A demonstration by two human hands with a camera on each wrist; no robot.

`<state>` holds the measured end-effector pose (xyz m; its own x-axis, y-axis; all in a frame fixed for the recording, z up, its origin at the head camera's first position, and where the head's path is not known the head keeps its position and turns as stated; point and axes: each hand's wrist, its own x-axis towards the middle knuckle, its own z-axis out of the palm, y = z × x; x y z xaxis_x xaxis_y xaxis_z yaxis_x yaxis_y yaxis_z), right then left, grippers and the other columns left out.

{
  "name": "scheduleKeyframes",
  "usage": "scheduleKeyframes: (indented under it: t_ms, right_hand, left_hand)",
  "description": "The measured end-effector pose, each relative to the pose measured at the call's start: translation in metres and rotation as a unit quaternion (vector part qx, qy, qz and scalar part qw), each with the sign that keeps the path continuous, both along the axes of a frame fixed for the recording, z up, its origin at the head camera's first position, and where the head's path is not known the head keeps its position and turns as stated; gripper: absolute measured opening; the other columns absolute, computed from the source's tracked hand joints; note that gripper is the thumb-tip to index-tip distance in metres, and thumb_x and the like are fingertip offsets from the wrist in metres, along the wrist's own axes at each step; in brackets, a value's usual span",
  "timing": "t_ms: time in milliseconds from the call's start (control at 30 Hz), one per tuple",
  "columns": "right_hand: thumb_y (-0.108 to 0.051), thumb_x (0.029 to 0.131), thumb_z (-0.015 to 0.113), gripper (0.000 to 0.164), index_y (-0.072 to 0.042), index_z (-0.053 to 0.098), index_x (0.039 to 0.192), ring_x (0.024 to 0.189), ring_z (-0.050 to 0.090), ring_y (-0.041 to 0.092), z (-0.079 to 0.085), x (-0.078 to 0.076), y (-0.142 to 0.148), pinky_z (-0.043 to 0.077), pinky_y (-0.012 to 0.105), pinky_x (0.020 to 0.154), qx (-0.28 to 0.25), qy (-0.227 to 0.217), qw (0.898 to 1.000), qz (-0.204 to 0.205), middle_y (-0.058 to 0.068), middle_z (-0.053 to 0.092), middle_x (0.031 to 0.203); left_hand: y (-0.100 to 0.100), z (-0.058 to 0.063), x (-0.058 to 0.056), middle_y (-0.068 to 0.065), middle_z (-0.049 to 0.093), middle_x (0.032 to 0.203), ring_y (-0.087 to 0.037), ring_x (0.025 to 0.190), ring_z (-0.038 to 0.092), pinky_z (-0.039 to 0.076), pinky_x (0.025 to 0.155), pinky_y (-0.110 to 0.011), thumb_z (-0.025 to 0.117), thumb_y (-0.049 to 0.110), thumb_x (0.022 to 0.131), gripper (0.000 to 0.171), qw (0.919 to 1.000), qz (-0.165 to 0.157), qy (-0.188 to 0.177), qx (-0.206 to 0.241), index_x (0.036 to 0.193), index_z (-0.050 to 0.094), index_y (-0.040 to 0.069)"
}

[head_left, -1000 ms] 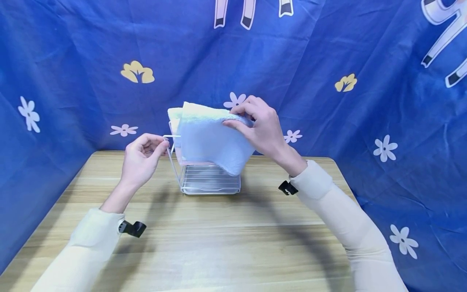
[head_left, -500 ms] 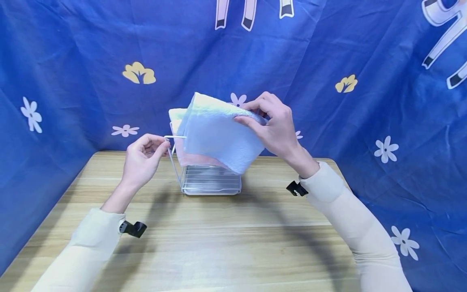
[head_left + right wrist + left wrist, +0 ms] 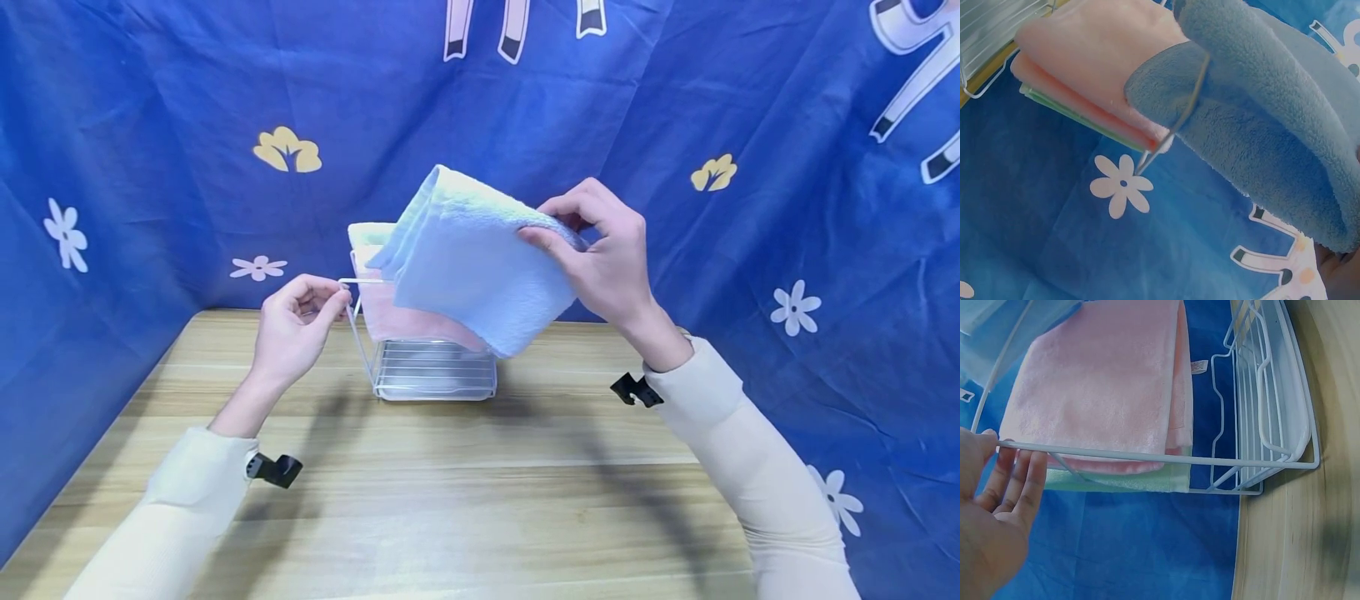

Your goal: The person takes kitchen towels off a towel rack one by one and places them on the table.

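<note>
My right hand pinches the folded edge of a light blue towel, which hangs tilted above the rack's right side. My left hand holds the upper left corner of a white wire rack between thumb and fingers. Over the rack's bars behind hangs a pink towel, with a pale green towel behind it. In the right wrist view the blue towel is folded double, and a wire bar of the rack shows against it.
The rack's base holds a shallow tray under a wire grid and stands on a wooden table. A blue patterned curtain encloses the back and sides. A black wrist mount sits on the left sleeve.
My right hand has moved right and slightly up, drawing the blue towel with it and uncovering more of the pink towel. My left hand stays at the rack's corner.
</note>
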<state>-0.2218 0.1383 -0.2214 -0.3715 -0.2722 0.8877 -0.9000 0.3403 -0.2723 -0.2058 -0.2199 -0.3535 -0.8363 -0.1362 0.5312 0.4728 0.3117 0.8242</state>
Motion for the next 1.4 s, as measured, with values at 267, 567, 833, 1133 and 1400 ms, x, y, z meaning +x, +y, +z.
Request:
scheduleKeyframes:
  t_ms: [267,567,833,1133,1400]
  right_hand:
    - [0.001,0.08,0.089,0.017,0.005,0.076,0.091,0.077,0.051,0.006,0.007,0.008,0.014,0.044,0.016,0.066,-0.033,-0.011,0.999,-0.014,0.006,0.065,0.082]
    - [0.002,0.081,0.089,0.014,0.002,0.078,0.09,0.075,0.048,0.006,0.008,0.017,0.033,0.037,0.019,0.062,-0.035,-0.032,0.998,-0.036,-0.019,0.061,0.085]
    - [0.0,0.081,0.089,0.014,0.002,0.078,0.09,0.074,0.053,0.004,-0.001,0.019,0.059,0.036,0.019,0.059,-0.021,-0.045,0.997,-0.066,-0.022,0.064,0.088]
    - [-0.001,0.079,0.091,0.014,-0.002,0.08,0.089,0.073,0.053,0.001,-0.021,0.016,0.088,0.036,0.017,0.058,-0.004,-0.057,0.992,-0.109,-0.022,0.064,0.086]
    - [-0.001,0.078,0.091,0.015,-0.005,0.08,0.088,0.07,0.052,0.0,-0.044,0.013,0.108,0.036,0.015,0.057,0.011,-0.084,0.986,-0.145,-0.018,0.064,0.084]
  left_hand:
    - [0.0,0.001,0.0,0.014,0.072,0.083,0.005,0.073,0.069,0.059,0.068,-0.008,0.072,0.005,0.099,0.014,1.0,0.0,-0.002,-0.002,0.104,0.068,-0.007]
    - [0.0,0.0,0.002,0.018,0.07,0.083,0.006,0.073,0.069,0.059,0.069,-0.008,0.072,0.004,0.099,0.014,1.0,0.002,-0.002,-0.004,0.104,0.067,-0.008]
    - [0.0,0.001,0.002,0.019,0.07,0.083,0.006,0.073,0.069,0.059,0.069,-0.008,0.071,0.003,0.099,0.013,1.0,0.001,-0.002,-0.003,0.104,0.067,-0.008]
    - [-0.001,0.0,0.001,0.018,0.072,0.085,0.005,0.074,0.069,0.06,0.07,-0.009,0.071,0.004,0.099,0.016,1.0,-0.007,-0.005,0.001,0.105,0.066,-0.011]
    - [-0.002,0.001,0.0,0.019,0.071,0.085,0.005,0.074,0.069,0.06,0.071,-0.009,0.071,0.005,0.1,0.016,1.0,-0.006,-0.006,0.001,0.105,0.067,-0.01]
